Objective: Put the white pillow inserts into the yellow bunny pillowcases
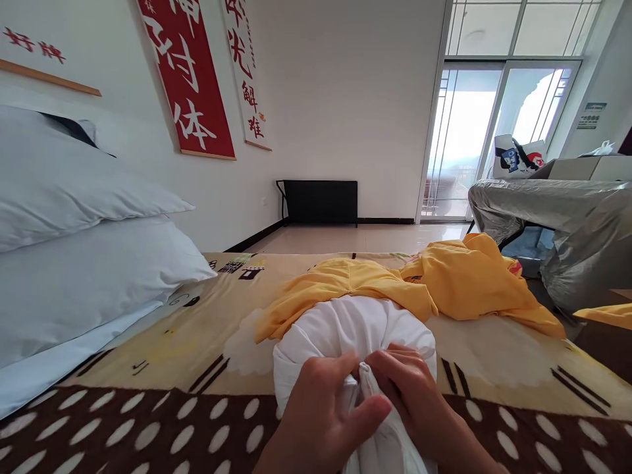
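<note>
A rounded, puffy white cloth bundle (340, 322) lies on the bed in front of me, with folds drawn in toward its near side. My left hand (328, 408) is closed on the gathered white fabric, its thumb lying along the cloth. Beside it, my right hand (412, 395) grips the same gathers with bent fingers. A twisted strip of the fabric stands up between the two hands and runs down toward me. Most of my fingertips are hidden in the folds. Touching the bundle's far edge is a yellow garment (345, 276), spread out and rumpled.
White pillows (99, 263) are stacked at the left. The patterned blanket (162, 355) has a brown polka-dot border. More yellow cloth (469, 276) lies to the right. Beyond the bed are a black panel (320, 203), a silver-covered piece of furniture (582, 224) and glass doors (464, 138).
</note>
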A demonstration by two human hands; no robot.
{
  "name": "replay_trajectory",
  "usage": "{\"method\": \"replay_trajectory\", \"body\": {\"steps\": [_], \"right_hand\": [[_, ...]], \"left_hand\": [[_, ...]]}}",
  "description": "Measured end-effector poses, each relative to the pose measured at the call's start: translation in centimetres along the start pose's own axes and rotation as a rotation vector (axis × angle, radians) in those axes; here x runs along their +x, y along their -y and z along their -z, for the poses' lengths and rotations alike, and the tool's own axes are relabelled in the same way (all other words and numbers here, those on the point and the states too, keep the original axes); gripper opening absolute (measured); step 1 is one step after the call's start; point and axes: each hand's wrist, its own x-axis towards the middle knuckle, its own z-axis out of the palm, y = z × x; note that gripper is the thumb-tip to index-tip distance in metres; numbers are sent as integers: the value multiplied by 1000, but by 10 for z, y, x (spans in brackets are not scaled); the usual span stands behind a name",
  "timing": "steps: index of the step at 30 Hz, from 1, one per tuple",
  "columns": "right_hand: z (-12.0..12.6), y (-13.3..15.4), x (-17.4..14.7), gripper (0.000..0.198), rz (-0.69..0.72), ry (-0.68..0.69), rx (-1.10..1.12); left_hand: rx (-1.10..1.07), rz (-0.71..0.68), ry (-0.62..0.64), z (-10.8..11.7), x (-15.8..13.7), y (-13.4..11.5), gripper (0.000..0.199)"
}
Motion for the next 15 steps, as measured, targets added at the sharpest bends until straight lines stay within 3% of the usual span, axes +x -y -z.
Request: {"method": "replay_trajectory", "body": {"steps": [5,10,15], "right_hand": [[-5,4,2,25,106,-82,-16],[-4,3,3,20,99,-85,-19],[5,4,5,19,87,-75,-54]], "left_hand": [[156,-68,151,2,9,-8,50],[114,-158,197,0,11,-1,43],[19,-121,215,0,10,0,40]]}}
